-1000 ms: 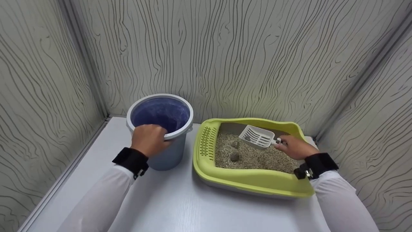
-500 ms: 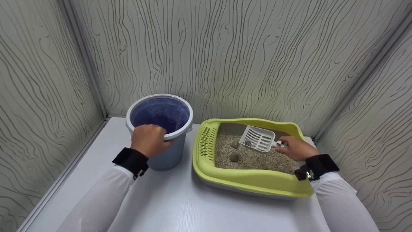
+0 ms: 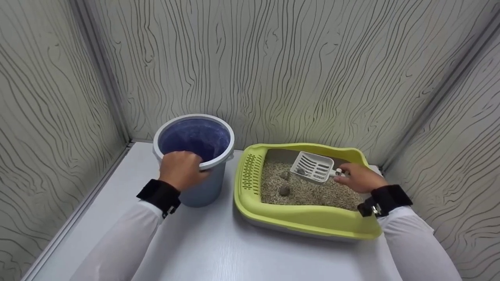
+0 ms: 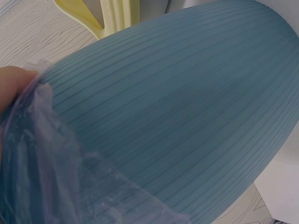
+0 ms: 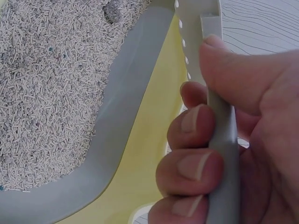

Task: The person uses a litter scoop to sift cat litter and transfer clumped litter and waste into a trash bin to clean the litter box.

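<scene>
My right hand (image 3: 361, 178) grips the handle of a white slotted litter scoop (image 3: 321, 160), held over the litter box (image 3: 308, 220). A small grey clump (image 3: 300, 171) sits in the scoop's basket. In the right wrist view the fingers (image 5: 189, 172) wrap round the handle and the thumb lies along it. The box has a yellow-green rim and holds pale pellet litter (image 3: 324, 193), with a dark clump (image 3: 284, 191) at the left and another (image 3: 285, 175) beyond it. My left hand (image 3: 181, 169) grips the near rim of a blue-grey bucket (image 3: 204, 191), over a thin plastic liner (image 4: 60, 154).
Bucket and litter box stand side by side on a white table (image 3: 218, 249), a narrow gap between them. A wood-patterned panel (image 3: 250, 70) rises close behind both, and side panels close in at left and right.
The scoop has tilted slightly, its basket turned more toward the camera, and has stayed over the litter with the clump in it. My left hand and the bucket have hardly moved.
</scene>
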A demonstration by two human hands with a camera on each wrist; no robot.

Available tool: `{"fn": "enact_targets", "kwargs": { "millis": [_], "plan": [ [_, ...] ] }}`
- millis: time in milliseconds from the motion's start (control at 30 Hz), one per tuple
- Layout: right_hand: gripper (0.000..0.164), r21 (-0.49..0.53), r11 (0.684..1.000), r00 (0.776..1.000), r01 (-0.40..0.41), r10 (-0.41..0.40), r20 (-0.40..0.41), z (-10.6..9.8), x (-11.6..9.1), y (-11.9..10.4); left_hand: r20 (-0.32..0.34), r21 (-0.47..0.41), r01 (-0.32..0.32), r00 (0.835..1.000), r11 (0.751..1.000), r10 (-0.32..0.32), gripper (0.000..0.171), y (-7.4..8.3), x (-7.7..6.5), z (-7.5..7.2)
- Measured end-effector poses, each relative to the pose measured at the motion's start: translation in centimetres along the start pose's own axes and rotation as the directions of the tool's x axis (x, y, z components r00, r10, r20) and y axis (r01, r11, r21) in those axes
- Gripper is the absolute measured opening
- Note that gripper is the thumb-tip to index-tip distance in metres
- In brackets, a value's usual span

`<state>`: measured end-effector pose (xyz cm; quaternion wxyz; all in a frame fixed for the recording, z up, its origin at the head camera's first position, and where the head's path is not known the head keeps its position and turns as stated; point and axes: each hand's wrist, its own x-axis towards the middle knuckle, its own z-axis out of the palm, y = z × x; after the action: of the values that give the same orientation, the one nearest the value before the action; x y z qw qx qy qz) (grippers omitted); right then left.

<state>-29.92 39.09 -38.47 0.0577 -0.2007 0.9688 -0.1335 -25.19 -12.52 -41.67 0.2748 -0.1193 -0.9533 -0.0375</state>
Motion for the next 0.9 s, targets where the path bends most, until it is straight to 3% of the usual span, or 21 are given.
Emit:
{"fn": "enact_targets", "kwargs": {
  "millis": [133,467,700,900],
  "plan": [
    [0.031,0.023,1.0,1.0,0.0,0.0,0.0,-1.3,0.3,-0.8,-0.004,0.006,0.001,1.0,1.0,-0.001,0.059,0.1,0.0,-0.1],
    [0.055,-0.028,0.999,0.998,-0.029,0.028,-0.048,-5.7,1.1,-5.1,0.012,0.003,0.001,1.0,1.0,-0.001,0.06,0.1,-0.2,0.2],
    [0.046,-0.003,1.0,0.998,-0.026,0.025,-0.065,-7.6,2.3,-9.7,0.006,0.005,-0.005,1.0,1.0,0.005,0.06,0.1,-0.1,0.3],
    [0.048,0.041,0.999,0.999,-0.029,0.031,-0.037,-8.3,4.4,-13.3,0.009,0.015,-0.002,1.0,1.0,0.002,0.062,0.1,0.1,0.1]
  ]
}}
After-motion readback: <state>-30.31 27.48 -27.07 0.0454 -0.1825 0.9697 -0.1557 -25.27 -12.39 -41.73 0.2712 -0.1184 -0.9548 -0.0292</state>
